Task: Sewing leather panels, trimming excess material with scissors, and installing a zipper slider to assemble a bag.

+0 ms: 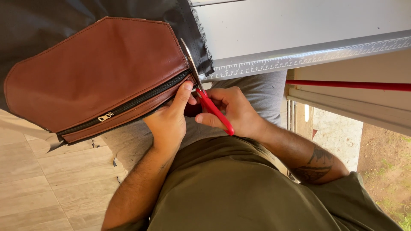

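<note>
While the olive-green shirt (239,192) fills the foreground, the left hand (169,122) pinches the zipped edge of a brown stitched leather pouch (94,72) lying at ten o'clock. Just beside it at three o'clock, the right hand (233,111) grips red-handled steel scissors (205,94), blades pointing toward twelve. Beyond lies frayed black fabric (195,34), then a long metal ruler (308,57) at one o'clock.

White table (265,30) is my landmark. Metal ruler (308,57) runs along its near edge. Frayed dark fabric (195,25) hangs over the table's left end, touching it. Red rod (351,85) sits just under the table edge, parallel to the ruler. Pale wood-look floor (47,188) lies well left of the table. Dirt with sparse grass (385,162) shows below the table, far right.
</note>
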